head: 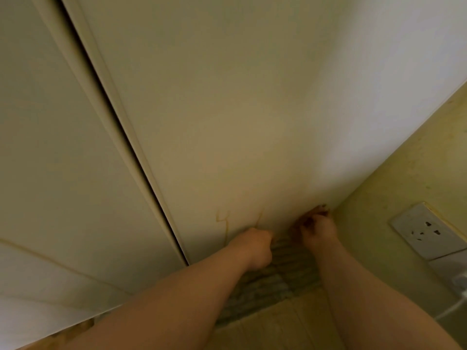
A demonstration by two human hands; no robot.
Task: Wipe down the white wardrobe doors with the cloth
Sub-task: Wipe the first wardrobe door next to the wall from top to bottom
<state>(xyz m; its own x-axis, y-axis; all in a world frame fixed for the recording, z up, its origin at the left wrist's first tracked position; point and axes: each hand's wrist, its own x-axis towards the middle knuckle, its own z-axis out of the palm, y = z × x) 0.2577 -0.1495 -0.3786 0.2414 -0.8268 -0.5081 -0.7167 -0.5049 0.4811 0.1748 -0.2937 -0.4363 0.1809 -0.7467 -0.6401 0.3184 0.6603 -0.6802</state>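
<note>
Two white wardrobe doors fill the view: the left door (50, 147) and the right door (227, 109), with a dark gap (113, 122) between them. Faint yellowish streaks (222, 222) mark the right door low down. A grey striped cloth (273, 279) lies against the foot of the right door, stretched between my hands. My left hand (255, 248) is a fist closed on the cloth's left edge. My right hand (318, 228) grips its right upper corner, fingertips against the door beside the wall corner. Both forearms hide the cloth's sides.
A yellow-green wall (404, 173) meets the right door at a corner. On it sits a white socket plate (427, 231), with a plug and white cable (452, 309) below. Pale wooden flooring (278, 332) shows under the cloth.
</note>
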